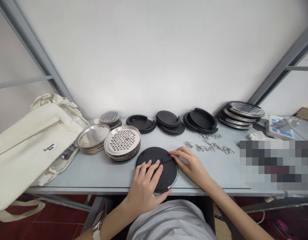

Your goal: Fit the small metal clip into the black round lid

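A black round plate (155, 173) with a raised strip and a thin silver rim on its right side lies at the table's front edge. My left hand (145, 185) presses its fingers on top, with the thumb at the near edge, gripping the plate. At the plate's upper right edge, the fingertips of my right hand (190, 163) are pinched together beside the raised strip. Whatever is between them is too small to make out. Several bent metal wire clips (210, 145) lie beyond my right hand. Left of the plate stands a stack of round metal grater discs (122, 141).
Plain metal discs (92, 136) and small grater discs (109, 117) stand at left. Black round holders (140, 123) line the wall, and assembled graters (241, 115) are stacked at right. A cream bag (44, 133) covers the left end; a box (280, 126) stands far right.
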`<state>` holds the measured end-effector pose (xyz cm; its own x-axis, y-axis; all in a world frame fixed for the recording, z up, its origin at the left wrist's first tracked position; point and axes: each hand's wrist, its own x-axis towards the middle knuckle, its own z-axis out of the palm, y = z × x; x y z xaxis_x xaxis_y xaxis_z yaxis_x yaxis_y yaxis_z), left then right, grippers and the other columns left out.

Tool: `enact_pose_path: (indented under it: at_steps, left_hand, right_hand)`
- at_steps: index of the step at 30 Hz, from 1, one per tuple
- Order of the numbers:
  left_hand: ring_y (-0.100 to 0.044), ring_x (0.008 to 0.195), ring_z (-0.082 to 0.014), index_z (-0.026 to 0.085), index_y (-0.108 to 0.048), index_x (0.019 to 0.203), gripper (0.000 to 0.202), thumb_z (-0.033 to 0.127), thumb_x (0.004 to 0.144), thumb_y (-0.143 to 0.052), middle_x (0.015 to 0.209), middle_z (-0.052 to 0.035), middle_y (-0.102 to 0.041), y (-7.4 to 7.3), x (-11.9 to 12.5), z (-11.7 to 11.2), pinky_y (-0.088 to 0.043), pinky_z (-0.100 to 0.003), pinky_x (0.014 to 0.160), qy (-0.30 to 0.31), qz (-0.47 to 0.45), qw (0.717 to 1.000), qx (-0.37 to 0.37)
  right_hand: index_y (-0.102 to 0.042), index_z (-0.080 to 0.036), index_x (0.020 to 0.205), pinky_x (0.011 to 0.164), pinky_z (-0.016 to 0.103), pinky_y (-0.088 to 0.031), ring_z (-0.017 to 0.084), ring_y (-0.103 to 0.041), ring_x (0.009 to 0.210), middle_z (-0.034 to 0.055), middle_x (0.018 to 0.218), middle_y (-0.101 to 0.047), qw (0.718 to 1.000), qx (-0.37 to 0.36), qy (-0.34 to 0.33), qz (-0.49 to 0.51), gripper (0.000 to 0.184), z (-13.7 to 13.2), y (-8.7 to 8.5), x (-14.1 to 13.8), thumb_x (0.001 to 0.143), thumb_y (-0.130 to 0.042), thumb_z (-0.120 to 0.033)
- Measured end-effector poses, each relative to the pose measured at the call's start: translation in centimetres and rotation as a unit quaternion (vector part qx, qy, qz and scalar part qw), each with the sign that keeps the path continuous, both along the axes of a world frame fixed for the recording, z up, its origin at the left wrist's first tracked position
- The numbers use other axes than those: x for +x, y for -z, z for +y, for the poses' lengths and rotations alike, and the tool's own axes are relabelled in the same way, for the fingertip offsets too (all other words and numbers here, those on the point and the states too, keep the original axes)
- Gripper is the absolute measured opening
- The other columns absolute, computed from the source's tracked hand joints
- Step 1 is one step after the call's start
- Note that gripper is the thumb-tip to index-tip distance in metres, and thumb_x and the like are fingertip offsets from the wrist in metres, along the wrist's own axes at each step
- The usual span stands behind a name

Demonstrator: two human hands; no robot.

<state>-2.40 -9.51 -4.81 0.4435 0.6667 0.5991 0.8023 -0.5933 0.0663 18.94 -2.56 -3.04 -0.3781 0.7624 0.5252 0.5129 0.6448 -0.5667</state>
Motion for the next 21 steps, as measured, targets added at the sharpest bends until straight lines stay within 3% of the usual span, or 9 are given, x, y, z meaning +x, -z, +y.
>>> enact_pose_path:
  at_steps: [8,15,21]
  left_hand:
    - [-0.049,0.120,-0.0305,0.014,-0.054,0.130,0.056,0.047,0.085,-0.057,0.134,-0.0094,-0.055,0.19,-0.06,-0.05,-0.035,-0.045,0.100,0.002,-0.005,1.000,-0.006]
    - [-0.050,0.119,-0.0305,0.014,-0.054,0.130,0.055,0.046,0.085,-0.058,0.133,-0.0102,-0.056,0.20,-0.02,-0.04,-0.036,-0.045,0.099,0.001,-0.004,1.000,-0.006]
    - [-0.051,0.118,-0.0299,0.014,-0.056,0.129,0.055,0.045,0.084,-0.059,0.131,-0.0115,-0.058,0.05,0.03,-0.04,-0.037,-0.044,0.099,-0.001,-0.002,1.000,0.005]
  right_hand:
    - [-0.067,-0.020,0.106,0.079,0.042,-0.046,0.021,-0.057,0.079,0.0055,0.081,-0.059,0.998,0.032,0.024,-0.047,0.022,0.20,0.05,0.12,0.096,-0.048,-0.025]
    - [-0.065,-0.022,0.108,0.071,0.032,-0.052,0.018,-0.060,0.077,0.0065,0.089,-0.060,0.998,-0.057,-0.001,0.006,0.023,-0.05,0.04,0.02,0.098,-0.045,-0.028]
    - [-0.061,-0.023,0.111,0.073,0.032,-0.052,0.018,-0.061,0.080,0.0057,0.090,-0.058,0.998,-0.060,-0.017,0.001,0.023,-0.06,0.03,-0.03,0.098,-0.042,-0.024]
